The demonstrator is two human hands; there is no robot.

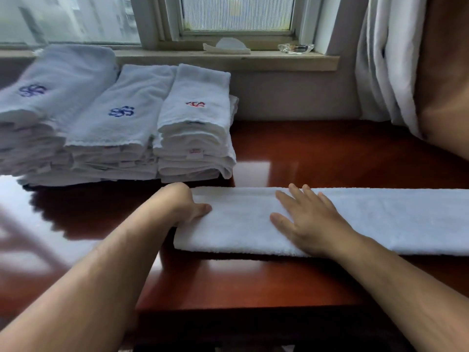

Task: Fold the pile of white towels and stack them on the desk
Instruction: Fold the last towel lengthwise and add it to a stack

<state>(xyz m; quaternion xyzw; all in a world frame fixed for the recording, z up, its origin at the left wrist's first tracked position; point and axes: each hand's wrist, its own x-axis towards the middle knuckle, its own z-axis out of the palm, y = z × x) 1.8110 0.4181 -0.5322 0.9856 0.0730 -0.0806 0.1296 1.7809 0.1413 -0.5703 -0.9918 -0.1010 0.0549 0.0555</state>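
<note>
Item: long folded towel (380, 219), white terry, lying as a narrow strip across the near part of the glossy red-brown desk (317, 153); its left end sits just in front of the stacks, and its right end is cut off by the frame edge. Left hand (189, 204): holds the strip's left end, with the thumb lying on top of the cloth and the fingers tucked out of sight past the end, so how they lie cannot be made out. Right hand (304, 219): laid flat, palm down, on the strip near its left portion, with the fingers straight and spread and nothing gripped. Folded towels, three stacks side by side at the rear left of the desk: left stack (50, 102), blue embroidered emblem on top, blurred and partly cut off at the frame edge; middle stack (114, 128), blue emblem on top; right stack (195, 128), red emblem on top, narrower, with small labels showing at the folds, their wording too small to read. Layer counts cannot be told. Behind: windowsill (228, 59) bearing a clear glass dish (295, 48) and a pale white object (228, 45) of unclear kind; window (236, 13) with ribbed glass, its top cut off. Right edge: white curtain (388, 59) hanging down to the desk beside a tan drape (444, 72), which is only partly in view.
</note>
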